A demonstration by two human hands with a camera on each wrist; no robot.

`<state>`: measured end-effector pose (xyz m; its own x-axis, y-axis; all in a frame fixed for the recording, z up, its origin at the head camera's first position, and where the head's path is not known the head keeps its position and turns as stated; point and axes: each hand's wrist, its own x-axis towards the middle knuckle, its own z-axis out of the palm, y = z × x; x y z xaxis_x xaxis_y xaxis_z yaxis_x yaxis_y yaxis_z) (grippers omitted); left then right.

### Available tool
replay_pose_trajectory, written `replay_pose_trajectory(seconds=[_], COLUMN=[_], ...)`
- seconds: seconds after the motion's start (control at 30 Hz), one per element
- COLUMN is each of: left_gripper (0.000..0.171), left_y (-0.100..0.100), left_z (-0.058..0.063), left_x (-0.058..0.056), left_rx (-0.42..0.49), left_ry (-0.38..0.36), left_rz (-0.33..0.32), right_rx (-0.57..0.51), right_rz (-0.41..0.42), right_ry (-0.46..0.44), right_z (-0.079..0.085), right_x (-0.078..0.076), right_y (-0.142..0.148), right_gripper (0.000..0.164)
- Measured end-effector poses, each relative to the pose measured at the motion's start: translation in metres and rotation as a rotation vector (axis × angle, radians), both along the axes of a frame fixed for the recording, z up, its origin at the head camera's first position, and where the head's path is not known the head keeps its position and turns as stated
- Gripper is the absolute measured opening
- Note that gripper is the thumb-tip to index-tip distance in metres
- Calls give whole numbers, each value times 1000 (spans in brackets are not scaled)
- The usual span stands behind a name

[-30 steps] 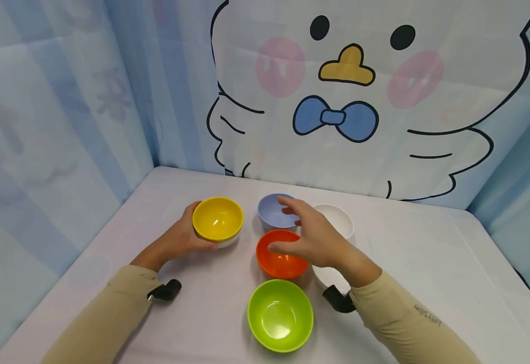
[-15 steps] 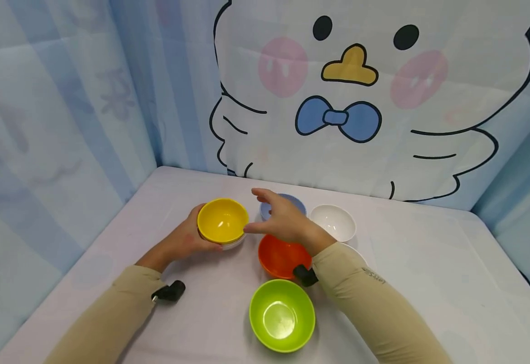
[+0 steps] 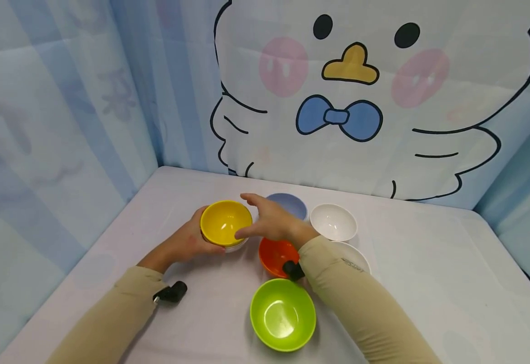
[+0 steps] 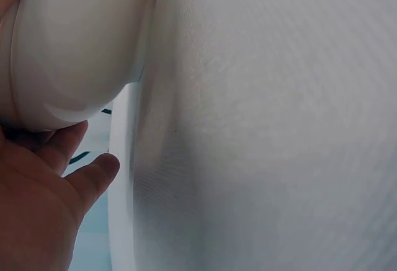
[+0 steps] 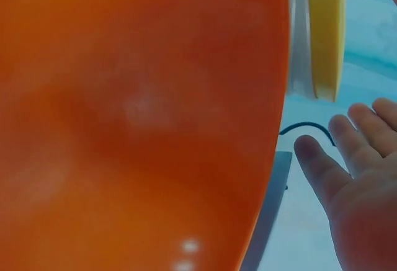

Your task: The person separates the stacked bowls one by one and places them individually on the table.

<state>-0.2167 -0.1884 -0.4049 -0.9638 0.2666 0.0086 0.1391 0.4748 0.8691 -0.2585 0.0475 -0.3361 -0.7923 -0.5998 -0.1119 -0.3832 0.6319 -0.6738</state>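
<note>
My left hand (image 3: pixel 185 243) grips a yellow bowl (image 3: pixel 223 222) nested in a white bowl (image 3: pixel 236 247), its fingers and thumb around the left side. In the left wrist view the white bowl (image 4: pixel 77 48) fills the top left, with fingers against its wall. From the right reaches my right hand (image 3: pixel 271 221), fingers spread and thumb in front of the yellow bowl's right rim; whether it touches is unclear. The right wrist view shows this hand (image 5: pixel 366 184) with straight fingers, below the yellow rim (image 5: pixel 325 35). An orange bowl (image 3: pixel 271 257) sits under the right wrist.
Behind the right hand stands a periwinkle bowl (image 3: pixel 291 203), partly hidden. A white bowl (image 3: pixel 334 222) sits to its right, and another white one (image 3: pixel 355 257) is half covered by the right sleeve. A green bowl (image 3: pixel 283 316) is nearest the front of the white-covered table (image 3: pixel 447 273).
My right hand has moved left, from over the orange bowl to the yellow bowl's right rim. The left hand and its bowls have shifted slightly to the right in view.
</note>
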Motion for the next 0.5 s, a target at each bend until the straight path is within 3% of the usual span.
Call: replay_pose_trajectory(seconds=[0.13, 0.5], left_gripper=[108, 103], left_y=[0, -4], left_z=[1, -2], left_x=[-1, -2], left_rx=[4, 45], left_ry=[3, 41], left_rz=[-6, -47], right_rx=[9, 78], right_rz=[3, 69], right_ry=[-25, 35], right_z=[-2, -7], right_x=[-3, -8], right_y=[-5, -20], right_gripper=[98, 107])
